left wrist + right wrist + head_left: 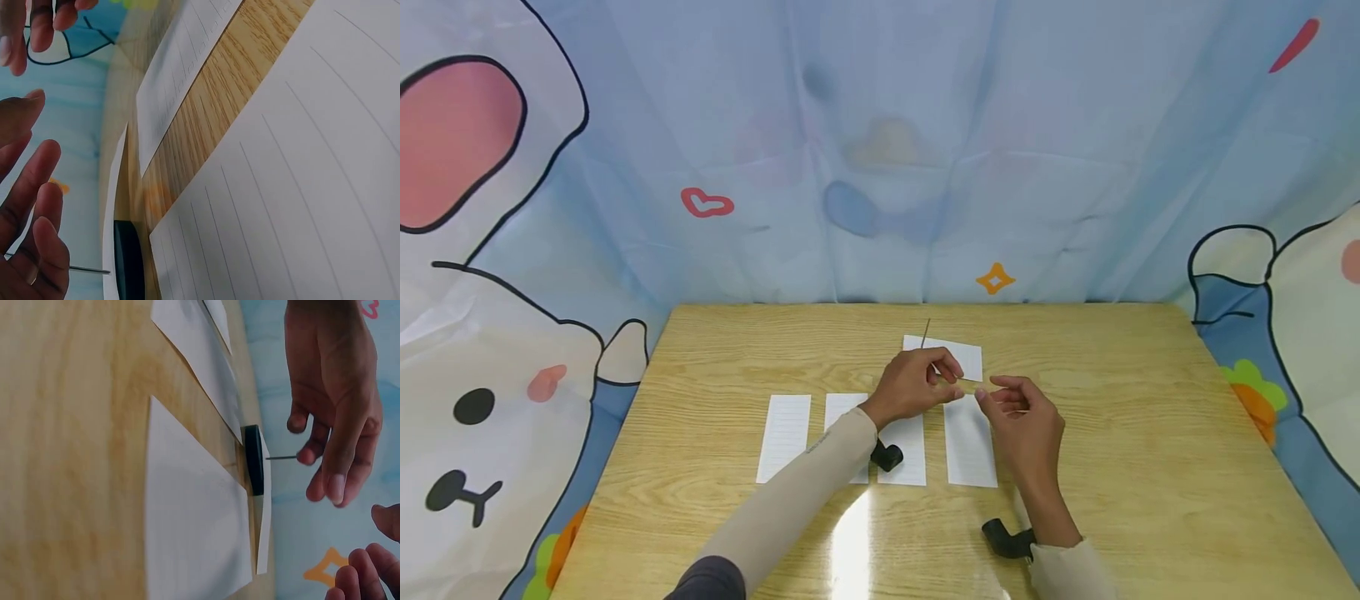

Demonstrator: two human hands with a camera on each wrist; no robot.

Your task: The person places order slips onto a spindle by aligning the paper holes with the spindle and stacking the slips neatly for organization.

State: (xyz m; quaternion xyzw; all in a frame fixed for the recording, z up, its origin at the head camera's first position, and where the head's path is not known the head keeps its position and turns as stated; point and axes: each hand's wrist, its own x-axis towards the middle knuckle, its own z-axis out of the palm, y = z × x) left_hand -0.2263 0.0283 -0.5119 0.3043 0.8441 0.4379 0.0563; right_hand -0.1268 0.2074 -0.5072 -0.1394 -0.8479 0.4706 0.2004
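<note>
My left hand (917,385) hovers above the table with fingers loosely bent and nothing visible in them. Facing it, my right hand (1026,425) is also raised, thumb and fingertips apart, likewise with nothing seen between them. Behind the left hand, the thin metal rod of a paper spike (926,333) points up. Its black base (254,459) shows in both wrist views, with a white sheet (962,360) lying on top around the rod. Nearest the right hand is a lined paper slip (972,450), flat on the table below it.
More lined slips lie in a row to the left: one at the far left (784,437), another (842,408) partly under the left sleeve, and a third (906,450). Black camera mounts are on both wrists. A patterned cloth (880,150) hangs behind the wooden table (1150,458).
</note>
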